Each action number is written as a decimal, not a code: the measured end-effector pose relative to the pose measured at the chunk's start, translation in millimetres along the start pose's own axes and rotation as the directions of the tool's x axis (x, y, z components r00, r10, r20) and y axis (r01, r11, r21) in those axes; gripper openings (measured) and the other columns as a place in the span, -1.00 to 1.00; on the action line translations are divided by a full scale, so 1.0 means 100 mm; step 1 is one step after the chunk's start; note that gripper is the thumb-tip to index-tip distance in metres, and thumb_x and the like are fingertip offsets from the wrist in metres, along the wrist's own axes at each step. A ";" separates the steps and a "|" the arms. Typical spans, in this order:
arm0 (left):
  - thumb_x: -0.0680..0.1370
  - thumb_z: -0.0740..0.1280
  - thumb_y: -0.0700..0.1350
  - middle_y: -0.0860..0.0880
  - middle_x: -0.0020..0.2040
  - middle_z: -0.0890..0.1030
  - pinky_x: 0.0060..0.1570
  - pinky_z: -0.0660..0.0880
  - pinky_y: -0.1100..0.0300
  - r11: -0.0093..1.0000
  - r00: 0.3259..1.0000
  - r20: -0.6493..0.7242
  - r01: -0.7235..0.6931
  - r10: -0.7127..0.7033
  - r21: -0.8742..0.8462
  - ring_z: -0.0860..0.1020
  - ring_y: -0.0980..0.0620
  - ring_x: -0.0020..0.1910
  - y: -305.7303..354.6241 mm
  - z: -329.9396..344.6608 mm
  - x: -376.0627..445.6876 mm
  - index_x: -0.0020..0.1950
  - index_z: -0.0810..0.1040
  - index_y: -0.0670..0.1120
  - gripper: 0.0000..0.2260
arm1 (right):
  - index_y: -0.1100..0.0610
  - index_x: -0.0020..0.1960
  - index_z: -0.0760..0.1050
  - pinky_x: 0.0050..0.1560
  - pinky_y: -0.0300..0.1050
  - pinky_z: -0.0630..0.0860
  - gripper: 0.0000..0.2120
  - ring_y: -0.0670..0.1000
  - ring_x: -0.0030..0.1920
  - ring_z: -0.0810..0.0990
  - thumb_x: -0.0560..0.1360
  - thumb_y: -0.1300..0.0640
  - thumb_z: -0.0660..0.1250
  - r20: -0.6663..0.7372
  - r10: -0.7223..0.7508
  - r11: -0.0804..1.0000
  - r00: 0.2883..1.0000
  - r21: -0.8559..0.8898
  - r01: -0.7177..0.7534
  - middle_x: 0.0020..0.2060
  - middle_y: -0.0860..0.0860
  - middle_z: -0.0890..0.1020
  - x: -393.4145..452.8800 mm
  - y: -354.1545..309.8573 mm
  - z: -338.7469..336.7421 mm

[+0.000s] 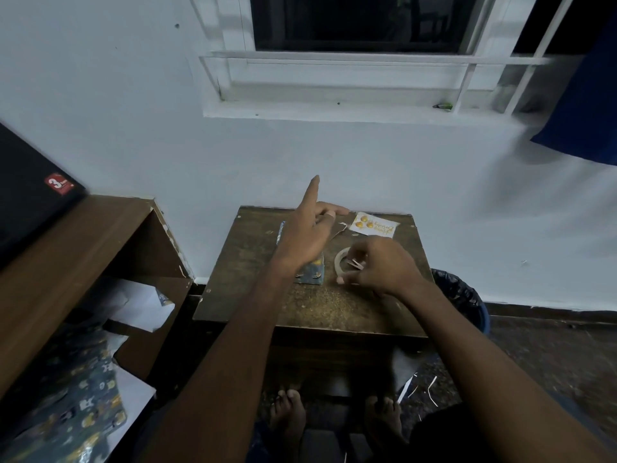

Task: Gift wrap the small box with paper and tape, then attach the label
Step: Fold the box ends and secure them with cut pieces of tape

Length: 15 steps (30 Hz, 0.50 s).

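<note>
The small box (312,274), wrapped in dark blue patterned paper, lies on the left part of the small wooden table (317,309). My left hand (309,233) is raised above the box with its index finger straight up and another finger stretched right. A small piece of clear tape seems to stick to one fingertip. My right hand (377,265) curls round the pale tape roll (341,262) in the middle of the table and pinches at its edge. The white label (374,227) with yellow figures lies at the table's back right.
A bin with a black liner (462,297) stands right of the table. To the left is a brown shelf unit (83,235) with a black box (30,195), white paper (140,305) and spare wrapping paper (83,402). Paper scraps (412,385) and my bare feet are below.
</note>
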<state>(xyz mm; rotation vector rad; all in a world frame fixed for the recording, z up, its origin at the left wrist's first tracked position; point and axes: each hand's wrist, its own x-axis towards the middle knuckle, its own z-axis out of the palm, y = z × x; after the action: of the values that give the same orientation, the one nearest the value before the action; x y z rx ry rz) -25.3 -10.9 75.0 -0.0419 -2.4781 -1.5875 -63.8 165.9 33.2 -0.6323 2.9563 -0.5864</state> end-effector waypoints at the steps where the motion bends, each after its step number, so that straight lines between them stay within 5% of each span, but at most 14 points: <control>1: 0.76 0.19 -0.13 0.19 0.20 0.70 -0.02 0.37 0.55 0.999 1.000 -0.012 0.008 -0.009 -0.032 0.55 0.45 0.04 0.00 -0.01 0.01 0.75 -0.05 0.02 -0.38 | -0.10 0.04 0.59 -0.07 -0.10 0.50 -0.49 -0.09 -0.01 0.58 0.22 -0.29 0.65 -0.031 -0.020 0.994 0.999 0.111 0.024 -0.04 -0.17 0.60 -0.02 -0.06 -0.03; 6: 0.79 0.10 -0.09 0.10 0.26 0.70 0.17 0.42 0.39 0.970 0.995 -0.079 0.033 -0.053 -0.242 0.54 0.31 0.26 -0.01 -0.08 0.07 0.74 -0.08 0.02 -0.44 | -0.11 0.47 0.40 0.16 -0.29 0.45 -0.18 -0.19 0.24 0.51 0.30 -0.11 0.68 -0.139 -0.164 0.839 0.977 0.502 0.212 0.34 -0.17 0.50 -0.09 -0.40 -0.06; 10: 0.79 0.11 -0.14 0.09 0.22 0.72 0.34 0.49 0.17 0.932 0.986 -0.150 0.008 -0.067 -0.361 0.58 0.12 0.34 -0.05 -0.12 0.10 0.73 0.03 0.00 -0.49 | -0.06 0.51 0.37 0.34 -0.15 0.47 -0.17 -0.18 0.33 0.49 0.34 -0.11 0.65 -0.191 -0.186 0.828 0.964 0.497 0.258 0.39 -0.17 0.51 -0.04 -0.56 0.10; 15: 0.70 0.23 -0.33 0.09 0.15 0.73 0.18 0.53 0.35 0.972 0.956 -0.290 -0.031 -0.039 -0.231 0.63 0.17 0.23 -0.04 -0.22 0.02 0.70 0.13 -0.01 -0.40 | 0.06 0.44 0.46 0.29 0.09 0.52 -0.39 -0.04 0.27 0.51 0.45 0.12 0.57 -0.246 -0.204 0.856 0.948 0.424 0.295 0.29 -0.03 0.57 0.04 -0.59 0.13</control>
<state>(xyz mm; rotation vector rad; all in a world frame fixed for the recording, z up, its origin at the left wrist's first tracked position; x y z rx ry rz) -24.6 -32.6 80.8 0.1539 -2.0626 -1.7377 -43.5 110.0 43.1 -0.9539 2.7443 -1.3889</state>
